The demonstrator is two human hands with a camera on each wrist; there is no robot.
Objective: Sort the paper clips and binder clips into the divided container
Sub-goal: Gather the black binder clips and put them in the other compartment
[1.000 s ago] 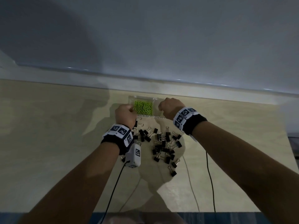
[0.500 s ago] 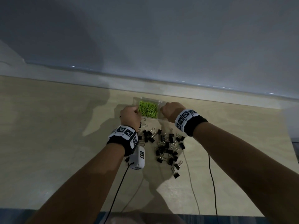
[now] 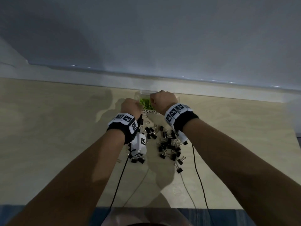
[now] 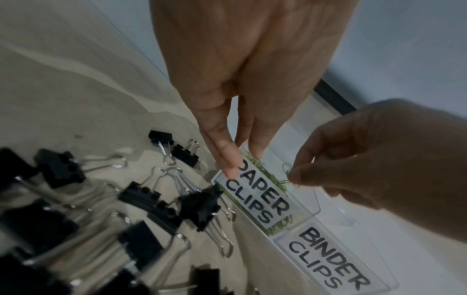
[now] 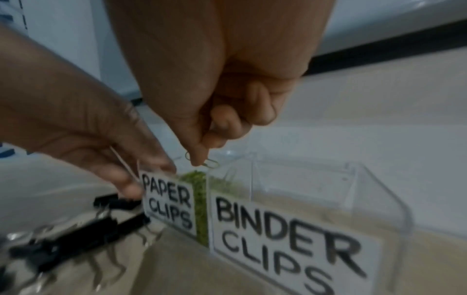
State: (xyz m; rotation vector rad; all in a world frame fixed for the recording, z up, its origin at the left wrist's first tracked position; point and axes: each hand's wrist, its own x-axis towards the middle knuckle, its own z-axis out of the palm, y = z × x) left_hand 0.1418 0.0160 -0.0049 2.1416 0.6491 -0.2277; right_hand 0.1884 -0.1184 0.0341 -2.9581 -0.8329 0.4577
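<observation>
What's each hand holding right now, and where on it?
Right hand pinches a paper clip at mid-length. Left hand holds nothing; its fingertips touch the container rim.

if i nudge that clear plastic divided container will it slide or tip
Probably slides: the clear plastic divided container looks thin-walled and light, its BINDER CLIPS side empty. Tipping seems unlikely, since it sits low and wide on the smooth wooden table. The left hand touching its corner may be steadying it.

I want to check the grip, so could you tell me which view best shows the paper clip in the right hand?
The right wrist view: the paper clip shows pinched under the right hand. The left wrist view shows it faintly; the head view hides it.
</observation>
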